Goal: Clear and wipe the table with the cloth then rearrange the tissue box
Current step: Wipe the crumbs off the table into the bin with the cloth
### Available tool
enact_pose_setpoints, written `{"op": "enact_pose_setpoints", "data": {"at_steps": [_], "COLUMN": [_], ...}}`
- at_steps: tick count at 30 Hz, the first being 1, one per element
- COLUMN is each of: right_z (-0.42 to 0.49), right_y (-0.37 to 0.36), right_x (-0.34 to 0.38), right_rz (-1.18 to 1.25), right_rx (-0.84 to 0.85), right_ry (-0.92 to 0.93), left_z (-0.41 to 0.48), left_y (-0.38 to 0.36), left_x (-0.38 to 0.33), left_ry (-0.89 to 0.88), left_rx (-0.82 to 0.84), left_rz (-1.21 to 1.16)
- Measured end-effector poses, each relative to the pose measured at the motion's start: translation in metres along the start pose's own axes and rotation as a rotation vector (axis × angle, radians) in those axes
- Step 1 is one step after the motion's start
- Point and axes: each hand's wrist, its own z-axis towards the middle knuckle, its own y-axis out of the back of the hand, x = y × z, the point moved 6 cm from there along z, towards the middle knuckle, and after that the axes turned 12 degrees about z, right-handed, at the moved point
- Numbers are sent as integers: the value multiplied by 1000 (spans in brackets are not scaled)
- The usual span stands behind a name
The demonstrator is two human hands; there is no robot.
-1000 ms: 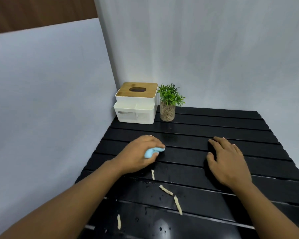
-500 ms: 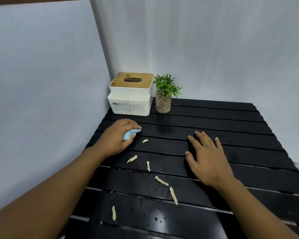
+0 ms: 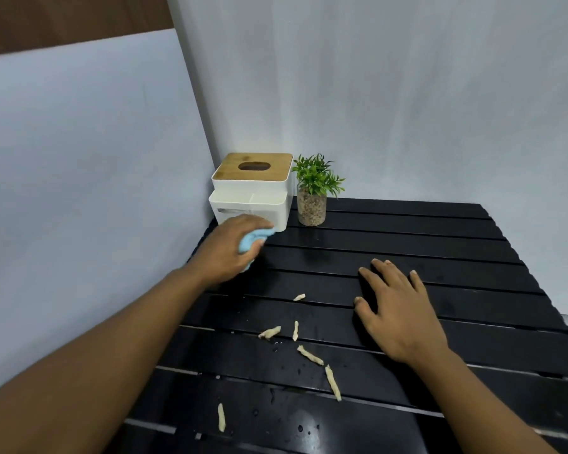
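Cloth of light-blue fabric [image 3: 250, 242], bunched up, is gripped in the left hand [image 3: 227, 252] on the black slatted bench [image 3: 423, 231], just in front of the white tissue box with wooden lid [image 3: 253, 191] in the far left corner. The right hand [image 3: 397, 309] rests flat, fingers [image 3: 379, 267] spread, beside scattered pale scraps [image 3: 310, 355].

Seen only in part: crumpled light-blue cloth [image 3: 251, 243], the rest buried under curled fingers of left hand [image 3: 230, 253]. Cannot read pale label on front of white plastic tissue box with wooden lid [image 3: 253, 191] (print too small, lower front partly behind that hand). Cut off at bottom edge: both forearms, near side of black slatted table [image 3: 440, 244]. Palm of flat right hand [image 3: 397, 316] hidden against the slats. Cannot tell material of pale thin scraps [image 3: 310, 354].
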Motion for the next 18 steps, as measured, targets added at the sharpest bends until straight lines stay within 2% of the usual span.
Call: {"op": "enact_pose_setpoints", "data": {"at_steps": [4, 9, 13, 16, 18], "right_z": [0, 0, -2, -2, -2], "right_y": [1, 1, 3, 4, 3], "right_x": [1, 2, 3, 2, 2], "right_rz": [20, 20, 32, 32, 33], "right_rx": [-16, -13, -10, -9, -7], "right_ry": [8, 4, -5, -5, -9], "left_z": [-16, -24, -37, -38, -29], "left_y": [-31, -39, -45, -37, -21], "left_x": [17, -15, -54, -52, -23], "left_ry": [18, -78, -221, -334, -210], "left_rx": [61, 33, 85, 133, 31], "left_rz": [118, 79, 2, 34, 63]}}
